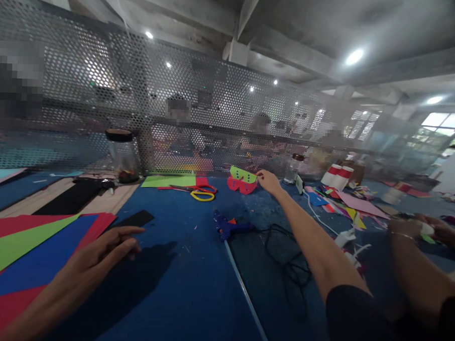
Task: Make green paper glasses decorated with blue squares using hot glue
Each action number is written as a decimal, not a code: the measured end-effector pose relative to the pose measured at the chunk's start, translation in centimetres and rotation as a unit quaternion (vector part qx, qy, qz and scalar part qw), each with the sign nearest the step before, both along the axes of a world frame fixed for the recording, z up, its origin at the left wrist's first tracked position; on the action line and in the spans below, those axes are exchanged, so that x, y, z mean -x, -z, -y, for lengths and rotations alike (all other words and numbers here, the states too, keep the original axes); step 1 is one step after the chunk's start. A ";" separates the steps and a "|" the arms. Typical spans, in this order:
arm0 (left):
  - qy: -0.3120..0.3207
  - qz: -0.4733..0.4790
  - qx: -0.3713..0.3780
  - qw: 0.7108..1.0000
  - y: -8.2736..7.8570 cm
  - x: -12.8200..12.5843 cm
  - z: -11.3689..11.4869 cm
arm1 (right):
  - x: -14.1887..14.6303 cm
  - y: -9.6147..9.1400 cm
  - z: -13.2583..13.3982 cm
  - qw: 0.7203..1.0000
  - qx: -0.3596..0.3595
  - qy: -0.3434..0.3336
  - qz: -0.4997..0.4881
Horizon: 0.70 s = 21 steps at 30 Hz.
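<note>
My right hand (269,182) reaches to the far side of the table. Its fingers pinch the right end of a folded lime-green and red paper piece (242,179) dotted with small dark spots. My left hand (109,248) hovers over the table near a stack of coloured paper sheets (39,255), holding nothing, its fingers loosely stretched out. Between my hands lies a blue hot glue gun (227,226) with a long clear glue stick (246,294) running toward me. Yellow-and-red handled scissors (203,193) rest beyond it, beside a lime-green sheet (168,181).
A perforated metal screen (215,99) stands along the table's back, with people behind it. Lidded jars (123,156) stand before it. Black cable (291,269) coils under my right arm. Paper scraps (346,203) are heaped at right, where another person's hands (409,228) work.
</note>
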<state>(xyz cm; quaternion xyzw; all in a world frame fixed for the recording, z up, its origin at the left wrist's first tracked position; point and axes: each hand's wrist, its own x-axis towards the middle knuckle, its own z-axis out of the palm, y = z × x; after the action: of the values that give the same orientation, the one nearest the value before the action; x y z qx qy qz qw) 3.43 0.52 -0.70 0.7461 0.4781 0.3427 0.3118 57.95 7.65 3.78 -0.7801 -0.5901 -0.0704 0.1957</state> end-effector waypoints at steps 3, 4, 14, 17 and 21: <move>-0.004 -0.004 -0.012 1.000 -0.2 -0.2 0.2 | 0.2 0.0 0.9 1.000 -0.026 0.007 -0.005; -0.002 -0.005 -0.017 1.000 -0.2 -0.2 0.2 | 0.3 -0.1 1.2 0.999 -0.038 0.012 -0.006; 0.016 -0.014 -0.027 0.999 0.4 -0.1 0.2 | 4.0 -1.1 6.3 0.992 -0.107 -0.055 -0.025; 0.032 0.003 -0.026 0.999 0.3 -0.3 0.7 | 7.2 0.3 9.4 0.986 -0.071 -0.148 -0.033; 0.023 -0.016 -0.041 0.999 0.2 -0.3 0.9 | 11.0 2.6 13.9 0.966 -0.023 -0.257 -0.009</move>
<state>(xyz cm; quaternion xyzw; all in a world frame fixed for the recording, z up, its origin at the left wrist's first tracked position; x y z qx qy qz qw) 3.74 -0.38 -0.85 0.7746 0.4514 0.3424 0.2812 46.98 -6.21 1.23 -0.5982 -0.7672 -0.0246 0.2303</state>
